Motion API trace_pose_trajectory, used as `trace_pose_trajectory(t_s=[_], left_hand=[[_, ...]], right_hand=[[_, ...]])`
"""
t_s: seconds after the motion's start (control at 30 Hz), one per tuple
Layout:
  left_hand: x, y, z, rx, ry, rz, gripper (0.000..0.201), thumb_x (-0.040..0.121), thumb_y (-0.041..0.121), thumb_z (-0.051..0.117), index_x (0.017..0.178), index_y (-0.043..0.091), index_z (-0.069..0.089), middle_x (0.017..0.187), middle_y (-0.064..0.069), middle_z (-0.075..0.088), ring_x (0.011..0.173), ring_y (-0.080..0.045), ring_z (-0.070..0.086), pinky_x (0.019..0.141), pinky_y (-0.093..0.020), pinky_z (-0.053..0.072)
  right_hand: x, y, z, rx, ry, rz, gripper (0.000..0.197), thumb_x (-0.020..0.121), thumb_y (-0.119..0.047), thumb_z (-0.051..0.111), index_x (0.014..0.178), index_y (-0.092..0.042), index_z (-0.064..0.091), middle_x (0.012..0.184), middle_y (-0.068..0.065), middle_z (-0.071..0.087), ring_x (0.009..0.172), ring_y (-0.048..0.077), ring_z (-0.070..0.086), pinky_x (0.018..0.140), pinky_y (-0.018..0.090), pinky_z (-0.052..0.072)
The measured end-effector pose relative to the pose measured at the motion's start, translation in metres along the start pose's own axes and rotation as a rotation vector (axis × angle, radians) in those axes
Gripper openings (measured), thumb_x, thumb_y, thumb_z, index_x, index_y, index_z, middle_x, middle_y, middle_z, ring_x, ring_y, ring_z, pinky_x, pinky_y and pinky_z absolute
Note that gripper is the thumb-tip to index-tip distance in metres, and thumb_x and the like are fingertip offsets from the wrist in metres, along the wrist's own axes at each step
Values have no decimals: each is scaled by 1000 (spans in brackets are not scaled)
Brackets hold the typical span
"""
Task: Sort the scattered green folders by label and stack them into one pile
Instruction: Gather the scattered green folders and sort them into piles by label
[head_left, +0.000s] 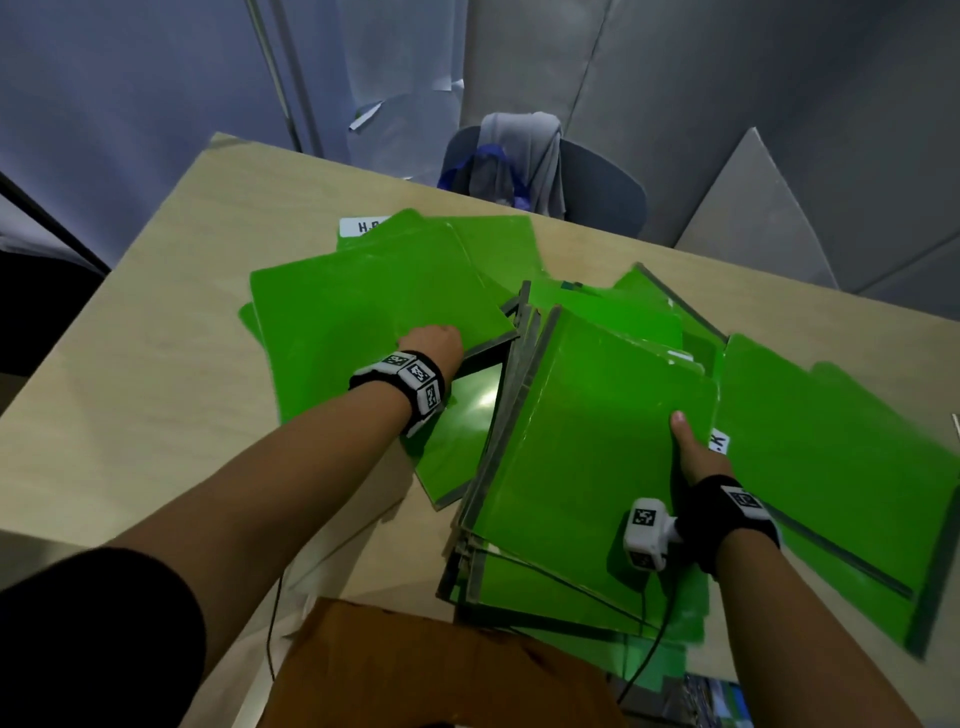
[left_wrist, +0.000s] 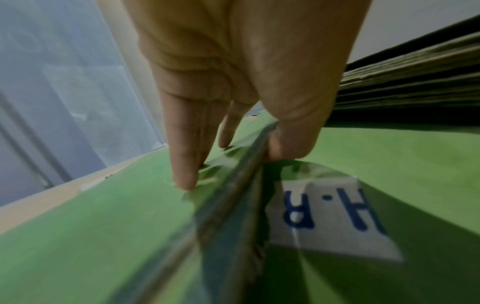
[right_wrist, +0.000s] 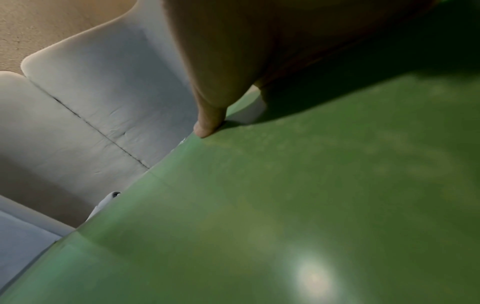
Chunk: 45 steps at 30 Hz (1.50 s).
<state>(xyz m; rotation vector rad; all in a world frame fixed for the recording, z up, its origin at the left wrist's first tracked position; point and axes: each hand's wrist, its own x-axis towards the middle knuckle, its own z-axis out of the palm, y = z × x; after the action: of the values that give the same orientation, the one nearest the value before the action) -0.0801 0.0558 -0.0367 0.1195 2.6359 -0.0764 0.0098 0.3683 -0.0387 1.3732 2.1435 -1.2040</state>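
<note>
Several green folders lie scattered over a light wooden table (head_left: 156, 338). My left hand (head_left: 431, 343) pinches the near right edge of a large green folder (head_left: 363, 322) on the left. In the left wrist view my left hand (left_wrist: 233, 168) has its fingers (left_wrist: 184, 181) on one face and the thumb on the other. Under the raised edge shows a white label reading H.R (left_wrist: 330, 218). My right hand (head_left: 693, 457) holds the right edge of the top folder (head_left: 597, 441) of a thick stack. Its thumb (right_wrist: 207, 127) lies on the cover (right_wrist: 285, 205); the fingers are hidden beneath.
A far folder carries a white H.R label (head_left: 363, 226). More folders (head_left: 831, 457) spread to the right. A chair draped with grey cloth (head_left: 519, 161) stands behind the table. A brown cardboard box (head_left: 415, 670) sits at the front edge. The table's left side is bare.
</note>
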Motion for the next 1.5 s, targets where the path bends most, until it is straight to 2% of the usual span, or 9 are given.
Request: trace_pose_trajectory(t_s=[0.2, 0.47, 0.63, 0.8, 0.9, 1.1, 1.23, 1.4, 1.5], left_hand=[[-11, -17, -27, 111, 193, 50, 36, 100, 12, 42, 133, 4, 29, 85, -7, 63, 67, -26, 60, 53, -32, 46], [-60, -31, -120, 77, 685, 75, 43, 96, 5, 24, 136, 6, 39, 116, -17, 53, 95, -37, 61, 59, -36, 35], [-86, -41, -168, -103, 696, 132, 75, 85, -1, 49, 151, 16, 17, 131, -17, 48, 112, -39, 54, 76, -46, 44], [-76, -70, -187, -511, 471, 104, 52, 91, 0, 45, 141, 13, 42, 134, -17, 51, 121, -32, 50, 88, -34, 41], [-49, -91, -147, -599, 278, -22, 31, 96, 8, 47, 124, 0, 57, 125, -23, 58, 114, -33, 55, 83, -33, 41], [-32, -122, -73, -996, 127, -197, 36, 92, -9, 43, 124, -4, 57, 107, -22, 60, 83, -25, 55, 65, -22, 44], [-29, -129, -67, -1149, 116, -176, 48, 87, -16, 44, 133, -1, 52, 126, -27, 57, 92, -24, 51, 83, -31, 41], [-34, -113, -100, -1156, 228, -76, 64, 83, -21, 39, 134, 14, 53, 110, -17, 62, 77, -26, 56, 69, -29, 47], [-34, -99, -142, -973, 305, 8, 60, 83, -18, 40, 133, 12, 55, 105, -13, 60, 87, -25, 55, 74, -31, 42]], right_hand=[[1, -3, 0, -31, -13, 6, 90, 81, -73, 45, 134, 0, 43, 136, 23, 46, 104, 37, 50, 89, 42, 41], [-4, -2, 3, -16, -11, 50, 96, 73, -83, 43, 129, -6, 47, 128, 20, 52, 100, 40, 55, 83, 46, 49], [-5, -1, 5, 16, -56, 78, 106, 61, -90, 42, 130, -8, 46, 129, 22, 53, 100, 42, 56, 86, 54, 48], [-3, -1, 4, -5, -32, 24, 92, 77, -79, 43, 133, -6, 43, 129, 25, 51, 100, 42, 55, 91, 53, 47], [-2, 1, 5, 0, -36, 27, 98, 73, -82, 43, 134, -5, 43, 136, 23, 47, 109, 43, 53, 95, 55, 45], [5, 2, 5, 35, -39, 39, 99, 71, -82, 47, 135, -5, 43, 136, 21, 48, 106, 42, 54, 91, 51, 47], [3, 0, 6, 59, -31, 60, 99, 70, -80, 50, 136, -8, 41, 138, 19, 47, 110, 42, 53, 86, 47, 47], [4, 1, 5, 77, -69, 103, 105, 65, -84, 49, 139, -11, 40, 142, 18, 45, 113, 43, 53, 69, 44, 51], [7, 2, 7, 74, -65, 105, 109, 61, -85, 51, 140, -11, 40, 143, 18, 44, 116, 44, 51, 83, 51, 48]])
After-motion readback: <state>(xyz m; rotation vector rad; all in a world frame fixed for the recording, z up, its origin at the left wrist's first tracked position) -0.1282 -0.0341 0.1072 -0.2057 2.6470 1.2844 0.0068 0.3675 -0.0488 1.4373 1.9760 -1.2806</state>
